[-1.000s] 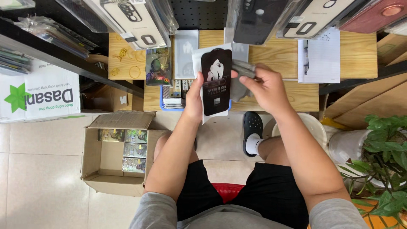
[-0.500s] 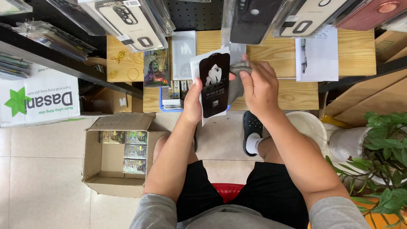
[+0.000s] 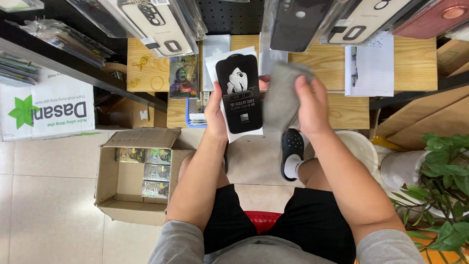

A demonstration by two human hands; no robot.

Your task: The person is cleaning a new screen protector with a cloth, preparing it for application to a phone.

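Flat glossy packet in my left hand, soft grey cloth in my right.

My left hand (image 3: 216, 113) pinches a flat white sleeve (image 3: 238, 93) with a black phone-shaped panel, thumb along its nine o'clock edge, held upright over the wooden shelf (image 3: 342, 105). At three o'clock of it, touching, my right hand (image 3: 309, 103) is closed on a limp, matte grey cloth (image 3: 282, 100), fingers curled over its top. At seven o'clock sits an open cardboard box (image 3: 139, 176).

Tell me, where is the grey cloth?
In the head view the grey cloth is in the right hand, just right of the black-and-white packet held by the left hand, above the wooden table.
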